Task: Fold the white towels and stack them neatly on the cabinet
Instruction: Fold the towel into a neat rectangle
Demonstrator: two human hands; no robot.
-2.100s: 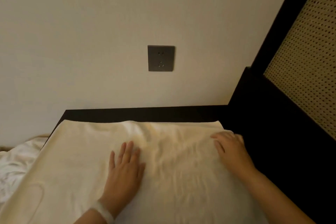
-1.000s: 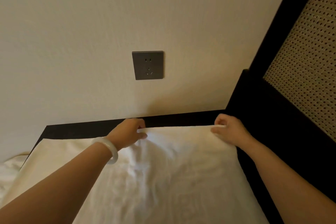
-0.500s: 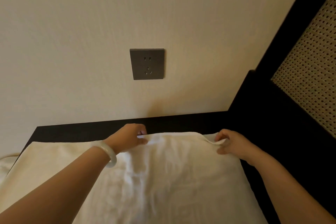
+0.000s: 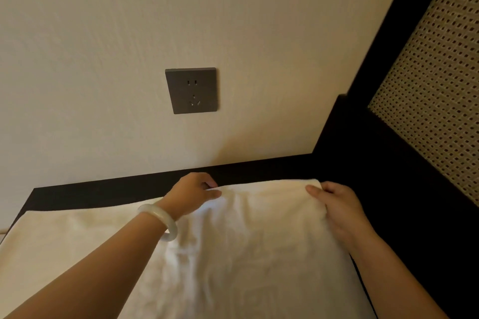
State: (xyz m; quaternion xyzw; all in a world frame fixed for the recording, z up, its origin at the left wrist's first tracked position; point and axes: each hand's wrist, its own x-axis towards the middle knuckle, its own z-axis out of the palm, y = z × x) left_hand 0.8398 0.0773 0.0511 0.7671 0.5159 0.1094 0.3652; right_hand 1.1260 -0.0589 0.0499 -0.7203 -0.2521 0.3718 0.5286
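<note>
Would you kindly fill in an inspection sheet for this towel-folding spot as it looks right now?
Surface: dark cabinet top, mostly covered by cloth.
Job's things: white towel spread flat, wrinkled, far edge lifted.
Clutter: nothing seen.
Grippers: left hand and right hand each pinch the towel's far edge; white bangle on left wrist.
Cables: nothing seen.
Surroundings: cream wall with grey wall socket; dark-framed woven cane panel at right.

- The towel is plain white, tinted cream by the warm light.
- The cabinet top is black.
- The wall is plain off-white.
- The socket plate is dark grey.
- The bangle is milky white.
- The cane panel is beige, woven with regular small dark holes, in a black frame.
</note>
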